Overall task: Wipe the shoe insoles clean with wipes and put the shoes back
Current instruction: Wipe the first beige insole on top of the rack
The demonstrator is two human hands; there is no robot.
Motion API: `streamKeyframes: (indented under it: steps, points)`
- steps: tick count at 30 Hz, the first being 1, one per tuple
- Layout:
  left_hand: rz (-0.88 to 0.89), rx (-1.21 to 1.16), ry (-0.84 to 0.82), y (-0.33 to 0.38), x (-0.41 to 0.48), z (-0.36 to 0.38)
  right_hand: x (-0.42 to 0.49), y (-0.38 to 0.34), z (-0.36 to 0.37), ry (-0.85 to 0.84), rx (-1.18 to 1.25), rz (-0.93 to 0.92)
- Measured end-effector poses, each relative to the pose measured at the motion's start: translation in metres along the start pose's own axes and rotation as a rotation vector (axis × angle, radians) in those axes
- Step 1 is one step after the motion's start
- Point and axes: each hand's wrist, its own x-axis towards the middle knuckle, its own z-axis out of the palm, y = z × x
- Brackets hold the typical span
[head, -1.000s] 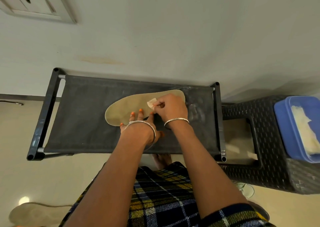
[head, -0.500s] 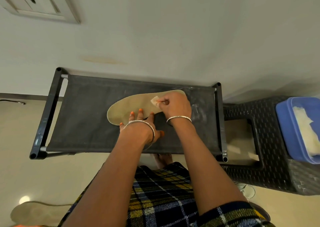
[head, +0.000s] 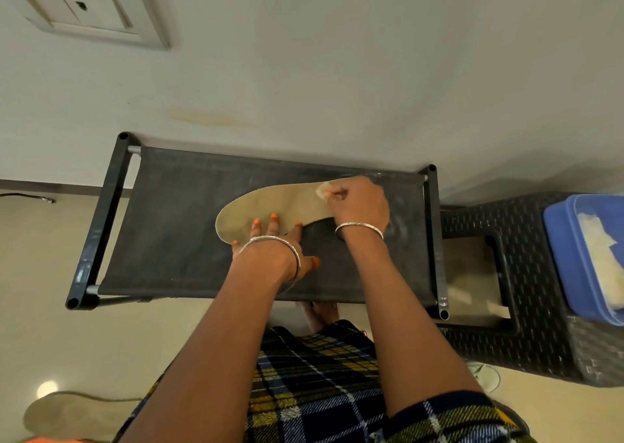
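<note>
Fingers (head: pixel 274 223) of the left hand (head: pixel 268 232) lie spread, their tips pressing the near edge of the tan insole (head: pixel 270 202) flat. The right hand (head: pixel 359 204) pinches a small folded wipe (head: pixel 322 191) between thumb and fingertips against the insole's far right end. That insole lies lengthwise on the top fabric shelf of the dark shoe rack (head: pixel 169 226), which stands against the wall. By my reading the job is at its wiping stage. One insole is under the wipe, and a second insole (head: pixel 67 415) lies on the floor at lower left; I cannot tell whether it has been cleaned. No shoes are in view, so refitting them and putting them back remain. Just right of the rack stands a black woven stool (head: pixel 540 290) bearing a blue tub (head: pixel 560 246) of pale sheets (head: pixel 597 253), likely spare wipes, within easy reach. Nothing seems to hinder the wiping, and a thin cable (head: pixel 30 198) lies on the floor at far left.
</note>
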Motion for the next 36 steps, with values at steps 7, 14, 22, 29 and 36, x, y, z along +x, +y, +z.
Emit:
streamKeyframes:
  steps: [7, 14, 22, 29, 36]
  points:
    - [0.002, 0.001, 0.006, -0.003, 0.000, 0.000, -0.005, -0.013, 0.008, -0.068, 0.027, -0.093]
    - [0.013, 0.010, 0.009, 0.000, 0.003, -0.001, 0.003, 0.000, 0.002, 0.061, 0.016, 0.003]
    - [0.028, -0.030, 0.036, 0.004, 0.006, 0.002, -0.009, -0.018, 0.014, -0.123, 0.086, -0.184]
    - [0.010, -0.014, 0.023, 0.008, 0.007, 0.000, 0.006, 0.006, -0.005, 0.149, 0.032, 0.037]
    - [0.034, -0.020, 0.044, 0.011, 0.007, 0.005, -0.003, -0.009, 0.006, -0.126, 0.056, -0.277]
